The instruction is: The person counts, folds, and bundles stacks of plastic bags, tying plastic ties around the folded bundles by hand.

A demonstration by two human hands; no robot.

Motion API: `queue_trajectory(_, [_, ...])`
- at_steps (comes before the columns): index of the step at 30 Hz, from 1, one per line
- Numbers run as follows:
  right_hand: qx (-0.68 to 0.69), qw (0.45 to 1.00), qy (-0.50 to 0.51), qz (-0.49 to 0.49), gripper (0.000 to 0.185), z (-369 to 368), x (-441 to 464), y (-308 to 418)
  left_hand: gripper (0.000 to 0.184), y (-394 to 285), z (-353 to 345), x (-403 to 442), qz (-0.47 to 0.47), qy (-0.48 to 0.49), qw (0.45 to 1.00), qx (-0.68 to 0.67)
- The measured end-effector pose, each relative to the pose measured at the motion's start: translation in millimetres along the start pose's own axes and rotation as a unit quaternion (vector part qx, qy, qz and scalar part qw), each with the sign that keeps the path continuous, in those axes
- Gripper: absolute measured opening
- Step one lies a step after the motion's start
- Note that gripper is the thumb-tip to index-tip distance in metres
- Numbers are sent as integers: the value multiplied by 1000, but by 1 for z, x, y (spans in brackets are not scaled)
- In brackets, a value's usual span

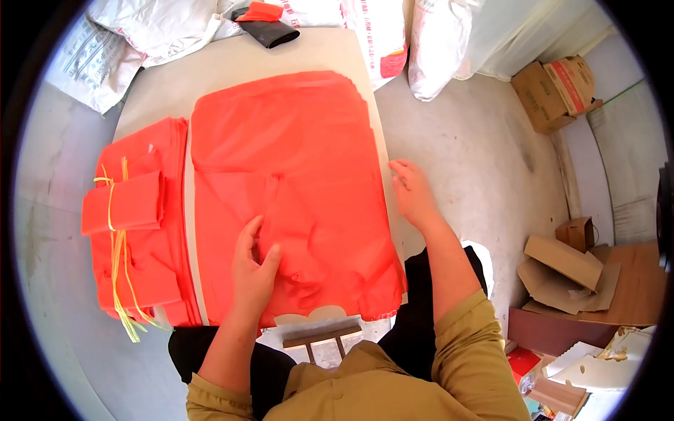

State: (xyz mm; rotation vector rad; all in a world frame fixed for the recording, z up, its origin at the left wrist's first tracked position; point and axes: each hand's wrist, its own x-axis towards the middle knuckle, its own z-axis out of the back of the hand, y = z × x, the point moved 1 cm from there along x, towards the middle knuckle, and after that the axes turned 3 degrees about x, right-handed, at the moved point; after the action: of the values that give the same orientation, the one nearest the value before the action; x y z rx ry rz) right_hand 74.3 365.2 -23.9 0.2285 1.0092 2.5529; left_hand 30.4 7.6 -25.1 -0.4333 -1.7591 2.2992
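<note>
- Left hand (254, 276): wide grip, thumb and fingers spread, nothing seen between them; on or just over the red stack (288, 133), lower half, about 7 o'clock of its middle. Contact unclear.
- Right hand (413, 193): fingers loosely bent with a small gap, nothing seen in them; just off the stack's edge at 3 o'clock.
- Red stack: flat on the table (165, 88), broad side up, wrinkled toward 6 o'clock, smoother toward 12.
- Red pile (175, 270): 9 o'clock of the stack, narrow strip between the two.
- Folded bundle (137, 203): on the pile, yellow ties (118, 256) around it, loose ends hanging toward 6.
- Black piece (270, 33): table's far end, 12 o'clock, red scrap (261, 12) on it.
- White sacks (439, 49): along the far side, 11 to 1 o'clock.
- Carton (540, 102): 2 o'clock, by the wall.
- Open carton (562, 270): 4 o'clock, flaps out, on a brown surface (642, 277).
- Mustard sleeves (467, 351): 5 and 7 o'clock.
</note>
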Motion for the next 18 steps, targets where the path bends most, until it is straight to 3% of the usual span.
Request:
queue_trajectory(4, [-98,992,-73,34,44,10,-7,-43,61,0,-3,0,-34,-10,999,40])
queue_trajectory(7, [12,991,116,-67,46,28,-15,-31,61,-4,-5,0,-35,-12,999,10])
queue_trajectory(10, [63,991,79,-93,43,32,-22,13,59,-10,-4,-1,-21,-13,1000,-10])
queue_trajectory(13, [120,992,16,-44,41,30,-16,14,55,-16,-2,-2,22,-4,998,-52])
queue_trajectory(18, [159,980,112,-40,41,17,-27,47,53,-25,2,-2,66,-12,991,-115])
